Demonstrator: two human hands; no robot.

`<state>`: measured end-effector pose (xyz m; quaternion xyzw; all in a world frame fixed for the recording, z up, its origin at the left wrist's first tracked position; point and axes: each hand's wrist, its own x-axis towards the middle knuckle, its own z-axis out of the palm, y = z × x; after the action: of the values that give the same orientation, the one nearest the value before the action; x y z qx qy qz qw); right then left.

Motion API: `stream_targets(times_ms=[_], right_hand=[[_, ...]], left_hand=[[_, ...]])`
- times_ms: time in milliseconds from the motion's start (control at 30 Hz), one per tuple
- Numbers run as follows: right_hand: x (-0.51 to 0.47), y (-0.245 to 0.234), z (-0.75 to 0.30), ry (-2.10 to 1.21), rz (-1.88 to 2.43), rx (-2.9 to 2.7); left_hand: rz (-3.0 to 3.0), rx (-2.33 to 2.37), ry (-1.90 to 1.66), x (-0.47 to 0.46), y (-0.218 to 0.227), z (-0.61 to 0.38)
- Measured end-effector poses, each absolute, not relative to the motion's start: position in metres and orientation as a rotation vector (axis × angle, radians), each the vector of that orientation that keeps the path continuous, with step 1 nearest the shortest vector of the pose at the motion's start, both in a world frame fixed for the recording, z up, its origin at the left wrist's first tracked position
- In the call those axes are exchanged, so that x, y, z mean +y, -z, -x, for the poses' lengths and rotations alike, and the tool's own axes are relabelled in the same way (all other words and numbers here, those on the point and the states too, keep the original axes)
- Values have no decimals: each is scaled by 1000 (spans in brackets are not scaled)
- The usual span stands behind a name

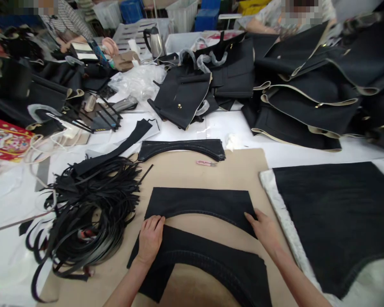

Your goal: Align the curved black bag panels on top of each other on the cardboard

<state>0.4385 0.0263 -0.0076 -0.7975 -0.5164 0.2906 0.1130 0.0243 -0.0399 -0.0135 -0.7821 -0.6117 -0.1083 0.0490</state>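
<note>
A black curved-edge panel lies flat on the brown board, its arched edge facing me. At its lower left corner is my left hand, fingers drawn together on the edge. My right hand pinches the lower right corner between thumb and fingers. Closer to me rests a second black curved piece, partly under my left wrist, with a stitched-looking line along its arch. Beyond the panel are a stack of narrow curved black pieces and small pink thread snips.
A tangled heap of black strips sits at the left of the brown board. On the right lies a large black panel over white material. Black bag parts, a kettle and two people are across the table.
</note>
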Motion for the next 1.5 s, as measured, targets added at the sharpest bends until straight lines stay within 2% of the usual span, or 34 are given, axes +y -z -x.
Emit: stream_targets(times_ms=[467, 1067, 1500], right_hand=[[26, -20, -431, -862, 2221, -1538], [24, -11, -432, -842, 2273, -1567], [24, -6, -427, -769, 2388, -1575]], left_hand=[[2339, -1799, 442, -39, 4, -28], [2398, -1701, 433, -43, 20, -23], [2303, -2056, 623, -30, 18, -33]])
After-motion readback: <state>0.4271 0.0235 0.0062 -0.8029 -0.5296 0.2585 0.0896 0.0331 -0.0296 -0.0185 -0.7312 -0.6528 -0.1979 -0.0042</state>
